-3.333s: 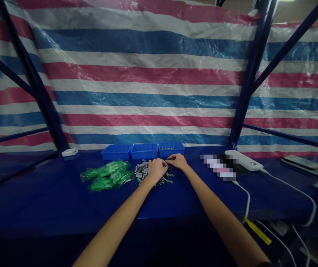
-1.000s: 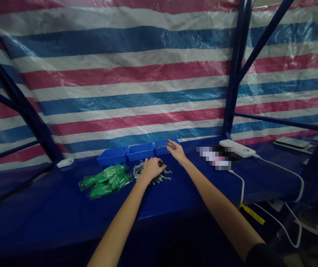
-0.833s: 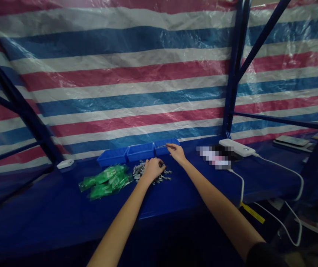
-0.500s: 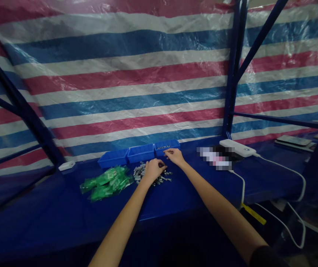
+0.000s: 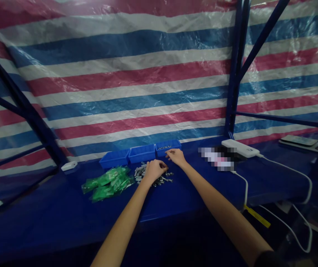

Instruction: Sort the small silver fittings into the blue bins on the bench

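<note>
My left hand [image 5: 154, 170] is over a pile of small grey metal pieces [image 5: 140, 172], some of which look like screws. Its fingers are curled, and whatever they grip is hidden. To its right, my right hand [image 5: 176, 157] is at the front of the right blue bin [image 5: 167, 150], thumb and fingers brought together. Anything between those fingertips is too small to make out. Small metal bits lie inside that bin. The middle blue bin [image 5: 142, 155] and the left blue bin [image 5: 114, 159] stand beside it in a row.
Left of the pile lie green plastic packets [image 5: 110, 182]. A white power bank [image 5: 240, 148] with a white cable [image 5: 289, 165] and a blurred-out item [image 5: 217, 158] are on the right. Blue frame posts [image 5: 232, 92] and a striped sheet [image 5: 136, 81] stand behind the blue table [image 5: 58, 215].
The view has shifted slightly, so everything appears a little further right. Both hands keep nearly the same place and pose over the pile and by the bin.
</note>
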`<act>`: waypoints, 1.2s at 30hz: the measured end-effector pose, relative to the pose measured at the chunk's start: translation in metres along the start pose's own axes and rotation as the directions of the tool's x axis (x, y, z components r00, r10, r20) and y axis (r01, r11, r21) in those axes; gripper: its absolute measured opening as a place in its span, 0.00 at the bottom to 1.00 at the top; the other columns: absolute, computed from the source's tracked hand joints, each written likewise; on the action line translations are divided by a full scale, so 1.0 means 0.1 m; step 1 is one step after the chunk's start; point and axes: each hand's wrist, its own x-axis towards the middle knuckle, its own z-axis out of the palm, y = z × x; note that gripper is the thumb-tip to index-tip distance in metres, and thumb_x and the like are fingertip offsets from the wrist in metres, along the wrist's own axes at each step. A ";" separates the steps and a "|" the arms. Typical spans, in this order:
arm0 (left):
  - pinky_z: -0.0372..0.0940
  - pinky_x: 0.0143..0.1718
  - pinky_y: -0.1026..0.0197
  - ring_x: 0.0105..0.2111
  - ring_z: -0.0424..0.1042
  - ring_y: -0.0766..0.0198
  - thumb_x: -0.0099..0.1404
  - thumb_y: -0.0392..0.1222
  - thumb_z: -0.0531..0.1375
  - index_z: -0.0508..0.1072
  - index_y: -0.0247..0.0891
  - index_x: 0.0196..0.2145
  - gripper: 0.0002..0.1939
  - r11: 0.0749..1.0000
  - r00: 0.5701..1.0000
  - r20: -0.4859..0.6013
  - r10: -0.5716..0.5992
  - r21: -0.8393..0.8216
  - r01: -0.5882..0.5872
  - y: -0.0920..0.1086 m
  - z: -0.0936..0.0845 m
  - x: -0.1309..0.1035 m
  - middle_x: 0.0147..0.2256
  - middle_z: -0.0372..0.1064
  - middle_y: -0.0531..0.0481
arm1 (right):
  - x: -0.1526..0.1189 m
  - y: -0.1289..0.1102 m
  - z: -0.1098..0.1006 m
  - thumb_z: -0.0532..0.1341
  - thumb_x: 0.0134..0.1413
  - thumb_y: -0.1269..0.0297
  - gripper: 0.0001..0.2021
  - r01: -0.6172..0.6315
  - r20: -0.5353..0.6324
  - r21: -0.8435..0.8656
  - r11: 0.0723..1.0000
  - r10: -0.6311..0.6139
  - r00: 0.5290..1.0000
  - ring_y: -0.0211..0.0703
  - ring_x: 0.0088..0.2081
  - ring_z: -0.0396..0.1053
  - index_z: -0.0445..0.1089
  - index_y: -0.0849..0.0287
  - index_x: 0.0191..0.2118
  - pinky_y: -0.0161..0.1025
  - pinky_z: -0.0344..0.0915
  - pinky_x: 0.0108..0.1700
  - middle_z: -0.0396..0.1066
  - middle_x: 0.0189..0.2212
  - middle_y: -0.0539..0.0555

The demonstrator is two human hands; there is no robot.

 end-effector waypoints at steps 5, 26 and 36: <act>0.62 0.38 0.63 0.35 0.73 0.60 0.50 0.39 0.59 0.78 0.44 0.30 0.10 1.000 1.000 0.011 -0.005 -0.030 0.005 -0.04 0.05 0.02 0.32 0.76 0.50 | -0.03 -0.01 0.02 0.57 0.50 0.62 0.11 0.000 0.020 -0.019 1.000 0.000 1.000 0.35 0.25 0.72 0.75 0.60 0.34 0.28 0.64 0.27 0.76 0.28 0.53; 0.60 0.37 0.62 0.36 0.73 0.57 0.55 0.43 0.57 0.77 0.40 0.27 0.10 0.999 0.998 -0.046 -0.044 -0.007 0.044 -0.02 0.07 0.02 0.31 0.76 0.45 | -0.27 -0.23 0.04 0.59 0.46 0.64 0.09 0.144 0.126 -0.497 0.855 -0.094 0.988 0.47 0.38 0.71 0.77 0.54 0.32 0.34 0.62 0.35 0.76 0.33 0.56; 0.60 0.41 0.59 0.38 0.70 0.58 0.56 0.43 0.57 0.75 0.37 0.33 0.10 0.985 0.953 -0.284 -0.105 -0.159 0.061 -0.08 0.12 0.10 0.35 0.73 0.45 | -0.24 -0.25 0.05 0.52 0.56 0.57 0.17 0.173 0.109 -0.369 0.913 -0.142 0.984 0.45 0.33 0.71 0.75 0.58 0.27 0.34 0.61 0.33 0.74 0.27 0.56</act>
